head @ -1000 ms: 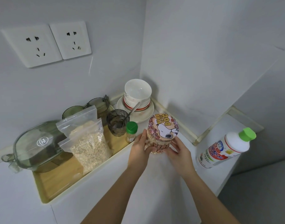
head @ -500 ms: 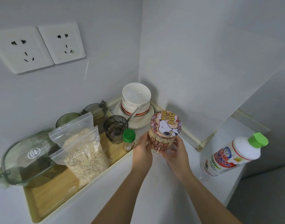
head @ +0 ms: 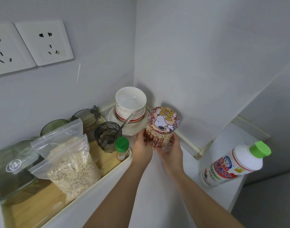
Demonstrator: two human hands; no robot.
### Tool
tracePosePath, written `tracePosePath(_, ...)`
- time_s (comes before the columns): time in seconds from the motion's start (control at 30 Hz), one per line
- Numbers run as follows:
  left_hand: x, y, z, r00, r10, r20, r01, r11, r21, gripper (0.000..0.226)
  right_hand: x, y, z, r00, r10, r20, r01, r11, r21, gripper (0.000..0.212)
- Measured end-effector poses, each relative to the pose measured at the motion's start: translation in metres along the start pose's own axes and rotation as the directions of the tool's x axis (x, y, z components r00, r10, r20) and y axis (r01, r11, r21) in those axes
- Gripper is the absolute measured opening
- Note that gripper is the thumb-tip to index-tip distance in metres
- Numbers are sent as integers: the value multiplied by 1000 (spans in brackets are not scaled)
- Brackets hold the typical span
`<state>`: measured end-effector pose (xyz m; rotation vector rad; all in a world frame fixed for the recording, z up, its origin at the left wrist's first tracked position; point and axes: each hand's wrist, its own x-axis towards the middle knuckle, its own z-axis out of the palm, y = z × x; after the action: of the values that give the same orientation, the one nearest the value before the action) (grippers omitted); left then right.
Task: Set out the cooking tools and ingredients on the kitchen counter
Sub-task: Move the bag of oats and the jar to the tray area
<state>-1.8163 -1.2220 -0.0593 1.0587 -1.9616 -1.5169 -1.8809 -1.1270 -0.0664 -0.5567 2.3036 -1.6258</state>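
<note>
Both of my hands are wrapped around the jar [head: 162,127], one on each side of its lower half. My left hand [head: 141,145] grips the left side with the thumb curled across the printed glass, and my right hand [head: 171,149] cups the right side and the base from below. The jar stands upright between my palms, so its pink cartoon-dog lid rises clear above my fingers. Pale grains fill it. Its bottom is hidden behind my hands, so I cannot tell whether it rests on the white counter [head: 157,186] or hangs just above it.

The jar sits near the far corner of the counter, just right of a stack of white bowls [head: 131,102] on a plate [head: 118,125]. To the left of my left hand is a tray [head: 108,176] with a wooden floor. Its near right corner holds a small spice bottle [head: 122,148] with a green cap, just beside my left hand. Behind that is a dark glass cup [head: 106,135] with a spoon [head: 126,122] leaning in it, and further left a zip bag of oats [head: 70,162] stands upright. A glass lidded dish [head: 12,168] lies at the tray's left end. Well to the right of my right hand, a white bottle [head: 234,165] with a green cap stands at the counter's edge.
</note>
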Motion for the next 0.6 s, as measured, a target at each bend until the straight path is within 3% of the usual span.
tracePosePath(0.17, 3, 8, 4, 1000, 15, 25, -17, 997, 72, 58, 7, 4, 0, 1000, 15, -4, -15, 1000, -23, 69)
tracePosePath(0.33, 4, 16, 4, 996, -24, 83, 13, 991, 137, 44, 9, 8, 3, 1000, 0, -31, -2, 998, -61, 67)
tracePosePath(0.4, -4, 26, 2, 995, -37, 91, 21, 985, 171, 52, -1, 12, 2, 998, 50, -29, -52, 997, -65, 72)
tracePosePath(0.5, -25, 46, -7, 986, 160, 50, -167, 964, 206, 76, -43, 13, -9, 975, 164, -152, -157, 986, 56, 58)
tracePosePath(0.6, -25, 57, -15, 894, 420, 156, -441, 765, 468, 79, -90, 17, -26, 906, 265, -331, -200, 955, 217, 28)
